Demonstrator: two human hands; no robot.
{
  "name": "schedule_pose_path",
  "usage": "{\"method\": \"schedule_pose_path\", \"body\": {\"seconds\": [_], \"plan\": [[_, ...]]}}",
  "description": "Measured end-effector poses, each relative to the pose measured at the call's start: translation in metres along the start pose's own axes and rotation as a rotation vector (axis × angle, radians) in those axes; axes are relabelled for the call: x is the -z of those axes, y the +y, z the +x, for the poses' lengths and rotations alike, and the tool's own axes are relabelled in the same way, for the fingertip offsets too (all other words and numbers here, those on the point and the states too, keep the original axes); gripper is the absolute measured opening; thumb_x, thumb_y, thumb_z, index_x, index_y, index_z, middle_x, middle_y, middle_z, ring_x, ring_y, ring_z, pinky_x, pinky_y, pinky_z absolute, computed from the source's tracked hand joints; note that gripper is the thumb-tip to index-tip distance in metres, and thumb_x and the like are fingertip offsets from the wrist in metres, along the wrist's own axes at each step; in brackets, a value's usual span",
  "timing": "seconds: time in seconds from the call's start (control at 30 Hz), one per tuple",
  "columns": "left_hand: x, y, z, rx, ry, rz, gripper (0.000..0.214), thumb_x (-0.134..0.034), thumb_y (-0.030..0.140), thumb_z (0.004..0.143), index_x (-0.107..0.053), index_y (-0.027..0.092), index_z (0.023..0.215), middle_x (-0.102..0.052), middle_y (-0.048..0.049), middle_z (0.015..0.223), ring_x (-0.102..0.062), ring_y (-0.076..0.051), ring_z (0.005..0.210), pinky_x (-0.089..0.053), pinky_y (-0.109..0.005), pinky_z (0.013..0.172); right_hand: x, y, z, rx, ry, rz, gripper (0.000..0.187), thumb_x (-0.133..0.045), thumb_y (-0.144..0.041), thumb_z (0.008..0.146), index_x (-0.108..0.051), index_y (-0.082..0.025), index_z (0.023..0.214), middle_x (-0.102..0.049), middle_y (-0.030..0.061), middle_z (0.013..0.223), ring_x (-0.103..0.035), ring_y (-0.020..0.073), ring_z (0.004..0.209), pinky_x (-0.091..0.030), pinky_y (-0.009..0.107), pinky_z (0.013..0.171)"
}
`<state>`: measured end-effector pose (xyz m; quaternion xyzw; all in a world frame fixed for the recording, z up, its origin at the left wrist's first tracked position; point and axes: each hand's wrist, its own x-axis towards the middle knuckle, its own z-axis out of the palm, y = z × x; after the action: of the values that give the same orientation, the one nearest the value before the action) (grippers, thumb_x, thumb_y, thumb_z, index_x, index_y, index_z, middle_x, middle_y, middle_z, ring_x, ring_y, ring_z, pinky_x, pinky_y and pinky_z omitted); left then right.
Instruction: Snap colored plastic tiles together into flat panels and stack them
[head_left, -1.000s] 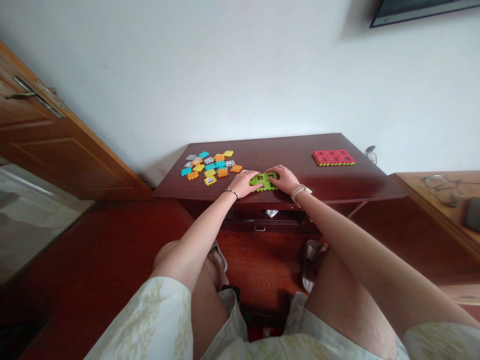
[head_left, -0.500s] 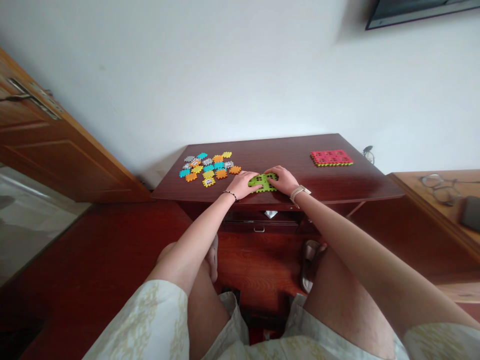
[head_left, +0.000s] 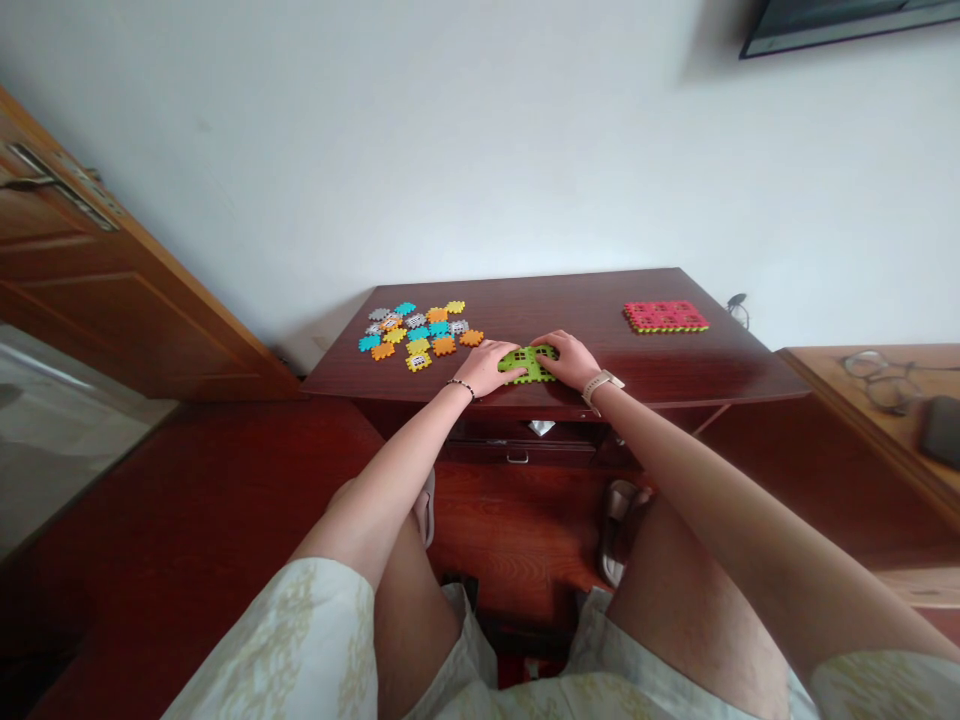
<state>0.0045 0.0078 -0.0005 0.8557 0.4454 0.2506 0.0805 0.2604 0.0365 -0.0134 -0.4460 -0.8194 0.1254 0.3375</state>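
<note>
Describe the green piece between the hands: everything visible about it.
The green panel looks like plastic: square toothed tiles joined flat, with small dark window cut-outs. It lies flat near the front edge of the wooden table. The left hand covers its left edge, the right hand its right edge.

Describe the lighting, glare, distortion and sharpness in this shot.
Head view: soft, even daylight, with one diffuse shadow beside the screen at top right. A pale sheen lies on the right half of the dark table. Wide-angle stretch tilts the door and swells the knees at the bottom. The green tile panel, touched by the left hand and right hand, is sharp.
</note>
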Motion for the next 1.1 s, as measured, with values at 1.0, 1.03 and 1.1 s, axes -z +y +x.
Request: {"method": "schedule_pose_path", "body": {"seconds": [1.0, 1.03, 1.1], "plan": [[-0.0027, -0.0017, -0.0004, -0.057, -0.014, 0.06, 0.047, -0.069, 0.047, 0.107, -0.071, 0.023, 0.146, -0.072, -0.0113, 0.151, -0.063, -0.031, 0.14, -0.047, -0.047, 0.126, 0.0036, -0.006, -0.0023, -0.001, 0.009, 0.01, 0.035, -0.072, -0.025, 0.094, -0.08, -0.02, 0.127, -0.079, 0.0116, 0.126, -0.073, 0.0313, 0.12, -0.056, 0.049, 0.116], [-0.0025, -0.0013, -0.0004, -0.055, -0.013, 0.059, 0.047, -0.069, 0.047, 0.106, -0.071, 0.022, 0.146, -0.072, -0.0115, 0.15, -0.064, -0.031, 0.139, -0.047, -0.047, 0.126, 0.0036, -0.0062, -0.0023, -0.005, 0.015, 0.01, 0.036, -0.073, -0.026, 0.094, -0.079, -0.02, 0.128, -0.079, 0.0118, 0.126, -0.073, 0.0314, 0.12, -0.056, 0.049, 0.115], [-0.002, -0.0003, -0.0003, -0.05, -0.01, 0.056, 0.048, -0.069, 0.049, 0.106, -0.071, 0.022, 0.146, -0.073, -0.0118, 0.149, -0.064, -0.031, 0.139, -0.047, -0.048, 0.126, 0.0039, -0.0067, -0.0025, -0.014, 0.021, 0.016, 0.037, -0.074, -0.026, 0.093, -0.078, -0.021, 0.13, -0.079, 0.0116, 0.127, -0.074, 0.0313, 0.12, -0.057, 0.05, 0.114]]}}
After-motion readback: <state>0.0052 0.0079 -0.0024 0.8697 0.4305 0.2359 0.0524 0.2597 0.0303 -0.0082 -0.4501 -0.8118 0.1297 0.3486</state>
